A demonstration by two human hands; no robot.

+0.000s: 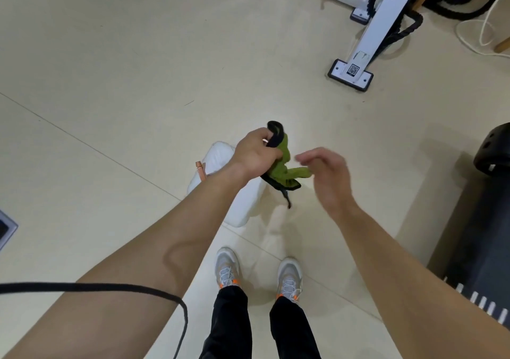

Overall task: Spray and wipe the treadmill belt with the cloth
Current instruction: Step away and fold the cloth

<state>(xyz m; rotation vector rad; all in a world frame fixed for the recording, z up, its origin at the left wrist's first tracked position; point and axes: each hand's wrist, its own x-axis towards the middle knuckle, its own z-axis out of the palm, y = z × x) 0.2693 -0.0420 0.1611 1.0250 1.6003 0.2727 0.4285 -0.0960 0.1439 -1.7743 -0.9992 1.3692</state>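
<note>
Left hand (254,157) clutches the bunched cloth (281,162), keeping it off the floor (110,69). Right hand (328,176) hangs loose just beside it, holding nothing, probably ready to spread it.

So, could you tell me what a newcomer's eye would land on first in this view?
The green cloth, black-edged, is bunched in the left hand at the centre, with the open right hand close beside its dangling end. Just under the left wrist is a white spray bottle with a copper nozzle. At the upper right, a white machine frame with a QR sticker stands on the cream tiles.
</note>
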